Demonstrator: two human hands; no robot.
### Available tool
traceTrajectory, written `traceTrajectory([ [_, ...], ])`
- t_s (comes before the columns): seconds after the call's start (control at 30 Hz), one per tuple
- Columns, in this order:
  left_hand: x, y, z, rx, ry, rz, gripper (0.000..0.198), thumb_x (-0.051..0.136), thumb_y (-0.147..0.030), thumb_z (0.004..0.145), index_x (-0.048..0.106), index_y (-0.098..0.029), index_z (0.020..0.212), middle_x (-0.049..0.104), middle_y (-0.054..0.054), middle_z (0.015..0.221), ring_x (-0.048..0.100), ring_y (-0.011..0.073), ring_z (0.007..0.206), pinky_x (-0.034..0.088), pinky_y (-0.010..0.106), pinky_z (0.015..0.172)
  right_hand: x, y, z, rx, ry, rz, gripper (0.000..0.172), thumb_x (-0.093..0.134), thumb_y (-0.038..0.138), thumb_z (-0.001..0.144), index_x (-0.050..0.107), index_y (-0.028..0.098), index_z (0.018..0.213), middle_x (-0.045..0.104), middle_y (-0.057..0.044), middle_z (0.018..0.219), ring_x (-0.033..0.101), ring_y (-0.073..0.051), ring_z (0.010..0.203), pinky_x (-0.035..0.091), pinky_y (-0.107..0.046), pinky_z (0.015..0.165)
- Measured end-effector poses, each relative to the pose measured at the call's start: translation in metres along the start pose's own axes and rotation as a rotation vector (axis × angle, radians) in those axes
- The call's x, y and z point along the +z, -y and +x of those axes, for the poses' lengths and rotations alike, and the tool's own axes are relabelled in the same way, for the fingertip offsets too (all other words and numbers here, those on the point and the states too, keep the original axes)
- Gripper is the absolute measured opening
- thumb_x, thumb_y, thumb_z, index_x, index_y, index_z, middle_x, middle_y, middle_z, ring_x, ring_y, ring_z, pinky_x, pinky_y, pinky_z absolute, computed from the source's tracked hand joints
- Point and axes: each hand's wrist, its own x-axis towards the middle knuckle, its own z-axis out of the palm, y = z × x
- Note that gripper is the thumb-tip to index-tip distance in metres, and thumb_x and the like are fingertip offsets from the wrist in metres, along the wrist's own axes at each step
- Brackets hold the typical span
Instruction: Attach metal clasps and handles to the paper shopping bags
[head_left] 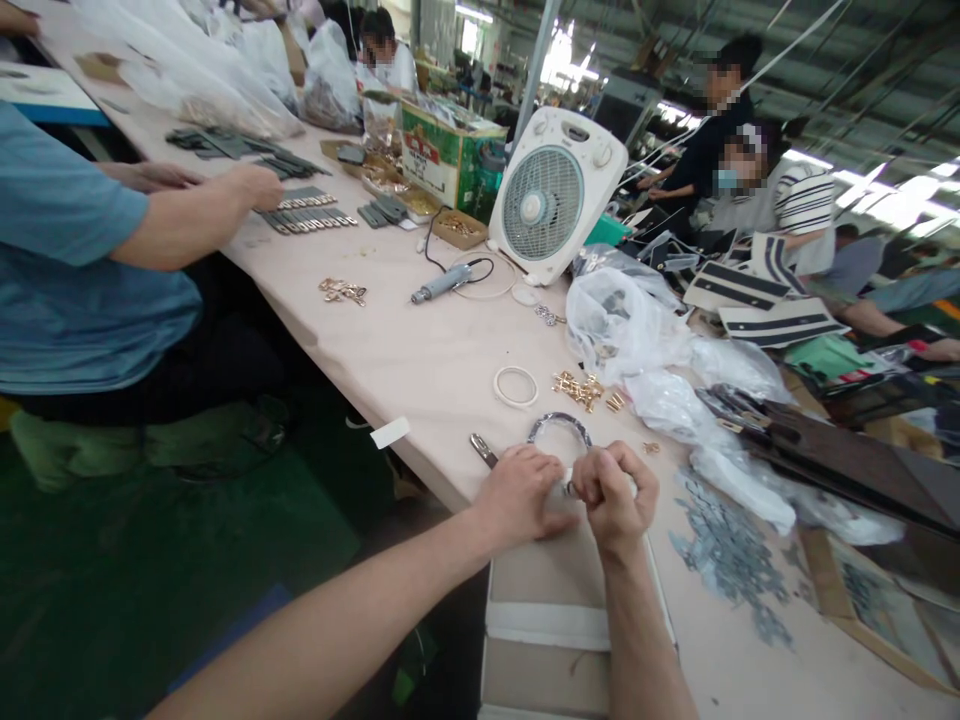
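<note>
My left hand (527, 492) lies with its fingers over the top of a beige panel with white bands (546, 585), thumb spread apart from the fingers. Close beside it my right hand (616, 498) is closed in a fist. A small dark tip pokes out of that fist toward the left hand, but most of what it grips is hidden. Just beyond both hands stands a dark ring-shaped loop (560, 418), its lower part covered. A dark strap end with a metal fitting (484, 450) lies to the left of my left hand.
Past the hands lie a white tape roll (516, 385), gold fittings (577, 390) and a grey electric screwdriver (442, 284). A fan (551, 195) stands farther back. Thin grey pieces (731, 550) and plastic bags (619, 320) are at right. A co-worker in blue (82, 260) handles straps at left.
</note>
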Motion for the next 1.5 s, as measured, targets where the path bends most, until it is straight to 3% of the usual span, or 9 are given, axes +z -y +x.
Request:
traceTrajectory([
  [0.1, 0.0, -0.001, 0.0, -0.008, -0.005, 0.005, 0.044, 0.082, -0.052, 0.081, 0.065, -0.021, 0.107, 0.073, 0.007, 0.109, 0.064, 0.029, 0.109, 0.044, 0.045, 0.106, 0.003, 0.005, 0.0, -0.108, -0.02, 0.053, 0.038, 0.064, 0.034, 0.1, 0.049, 0.022, 0.067, 0.04, 0.007, 0.05, 0.037, -0.01, 0.042, 0.033, -0.025, 0.045],
  [0.23, 0.004, 0.0, 0.001, 0.005, -0.016, -0.035, 0.039, 0.084, -0.043, 0.079, 0.066, -0.022, 0.106, 0.073, 0.005, 0.109, 0.065, 0.028, 0.109, 0.044, 0.045, 0.109, 0.003, -0.012, -0.003, 0.028, -0.027, -0.002, 0.04, 0.065, 0.033, 0.1, 0.048, 0.021, 0.065, 0.042, 0.006, 0.051, 0.039, -0.01, 0.044, 0.033, -0.024, 0.046],
  [0.33, 0.002, 0.003, 0.0, 0.022, -0.015, -0.055, 0.048, 0.085, -0.048, 0.079, 0.066, -0.022, 0.116, 0.073, 0.007, 0.12, 0.065, 0.029, 0.116, 0.043, 0.047, 0.113, -0.005, -0.017, -0.001, 0.029, -0.094, 0.093, 0.039, 0.066, 0.032, 0.099, 0.048, 0.021, 0.066, 0.041, 0.008, 0.05, 0.034, -0.009, 0.041, 0.029, -0.022, 0.043],
  [0.47, -0.02, 0.016, -0.014, 0.12, 0.017, -0.083, 0.076, 0.089, -0.048, 0.078, 0.056, -0.019, 0.14, 0.059, 0.015, 0.147, 0.053, 0.0314, 0.138, 0.04, 0.049, 0.12, -0.021, 0.008, 0.004, -0.068, -0.257, 0.212, 0.035, 0.066, 0.035, 0.094, 0.05, 0.02, 0.067, 0.039, 0.008, 0.05, 0.03, -0.008, 0.038, 0.028, -0.021, 0.041],
  [0.53, -0.035, 0.023, -0.026, 0.139, 0.017, -0.087, 0.076, 0.087, -0.046, 0.081, 0.053, -0.019, 0.143, 0.055, 0.015, 0.152, 0.048, 0.0301, 0.143, 0.039, 0.048, 0.122, -0.024, 0.022, 0.003, -0.078, -0.292, 0.239, 0.032, 0.066, 0.035, 0.093, 0.052, 0.02, 0.068, 0.04, 0.007, 0.051, 0.031, -0.007, 0.038, 0.03, -0.022, 0.042],
  [0.67, -0.051, 0.035, -0.046, 0.07, -0.003, -0.085, 0.066, 0.085, -0.051, 0.084, 0.06, -0.021, 0.137, 0.061, 0.013, 0.147, 0.053, 0.0286, 0.139, 0.043, 0.047, 0.12, -0.002, 0.03, -0.006, -0.014, -0.207, 0.26, 0.031, 0.066, 0.036, 0.094, 0.057, 0.02, 0.07, 0.039, 0.007, 0.052, 0.03, -0.007, 0.038, 0.029, -0.023, 0.042],
  [0.87, -0.045, 0.04, -0.048, 0.058, -0.01, -0.134, 0.057, 0.088, -0.05, 0.08, 0.069, -0.02, 0.126, 0.066, 0.014, 0.139, 0.06, 0.0293, 0.131, 0.048, 0.047, 0.115, 0.042, -0.001, -0.026, 0.051, -0.101, 0.247, 0.036, 0.061, 0.038, 0.1, 0.054, 0.021, 0.069, 0.038, 0.007, 0.051, 0.032, -0.01, 0.04, 0.029, -0.023, 0.043],
  [1.1, -0.049, 0.039, -0.044, 0.039, 0.006, -0.148, 0.045, 0.091, -0.037, 0.077, 0.074, -0.022, 0.115, 0.069, 0.011, 0.135, 0.064, 0.0293, 0.125, 0.048, 0.044, 0.111, 0.057, -0.015, -0.037, 0.025, -0.04, 0.203, 0.035, 0.058, 0.033, 0.102, 0.054, 0.021, 0.07, 0.04, 0.006, 0.053, 0.035, -0.01, 0.042, 0.03, -0.024, 0.045],
  [1.5, -0.054, 0.037, -0.039, -0.023, 0.078, -0.178, 0.05, 0.089, -0.036, 0.079, 0.064, -0.021, 0.12, 0.071, 0.009, 0.127, 0.064, 0.0293, 0.119, 0.049, 0.041, 0.105, 0.07, -0.018, -0.037, -0.062, -0.136, 0.16, 0.033, 0.054, 0.03, 0.103, 0.058, 0.02, 0.072, 0.039, 0.006, 0.052, 0.035, -0.011, 0.042, 0.03, -0.023, 0.043],
])
